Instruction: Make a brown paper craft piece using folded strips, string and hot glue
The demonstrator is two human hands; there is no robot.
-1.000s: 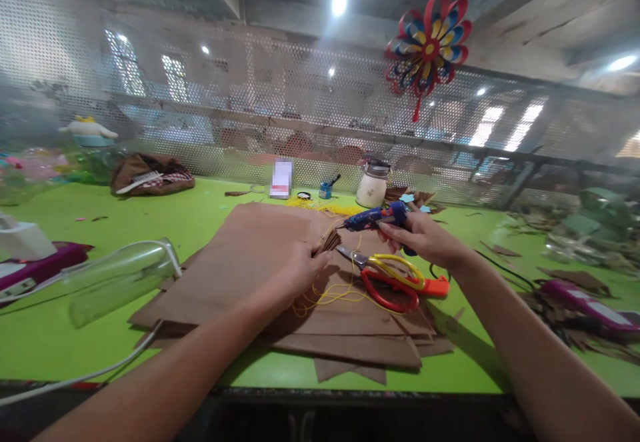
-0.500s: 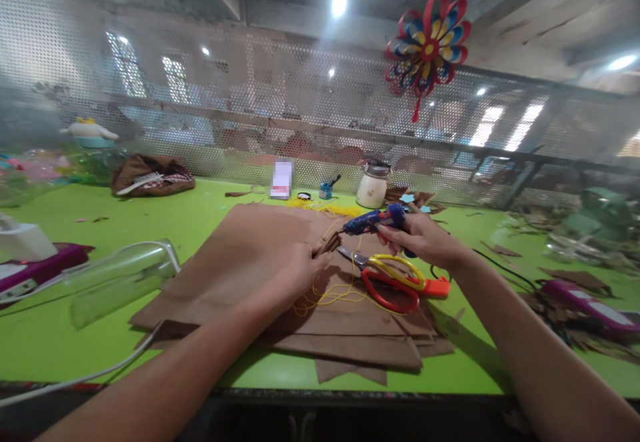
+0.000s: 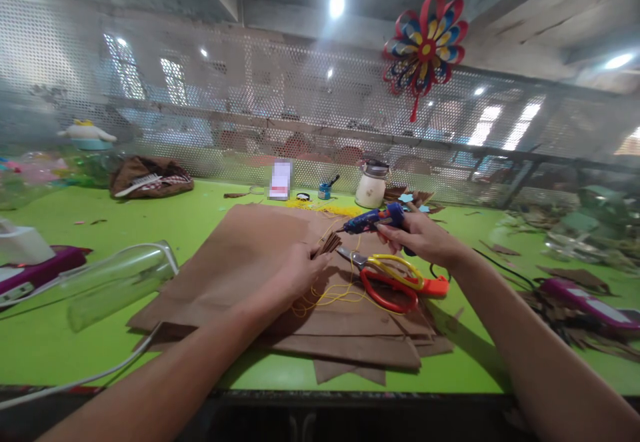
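My right hand (image 3: 423, 237) grips a blue glue gun (image 3: 373, 220), its nozzle pointing left at a small dark brown pleated paper piece (image 3: 327, 243). That piece is pinched in the fingers of my left hand (image 3: 299, 270), which rests on a stack of brown paper sheets (image 3: 250, 255). Red and yellow scissors (image 3: 395, 281) lie on the sheets between my hands, beside loose yellow string (image 3: 325, 293).
The green table (image 3: 200, 219) also carries a clear plastic bottle (image 3: 117, 282) lying at left, a white cable (image 3: 85, 379), a purple device (image 3: 35, 272), a white jar (image 3: 371, 187), and brown scraps (image 3: 570, 275) at right. A perforated metal screen (image 3: 250, 109) backs the table; a paper pinwheel (image 3: 425, 45) hangs above.
The glue gun has dipped slightly, with its nozzle still near the pleated piece. My left hand stays pinched on the piece in the same spot.
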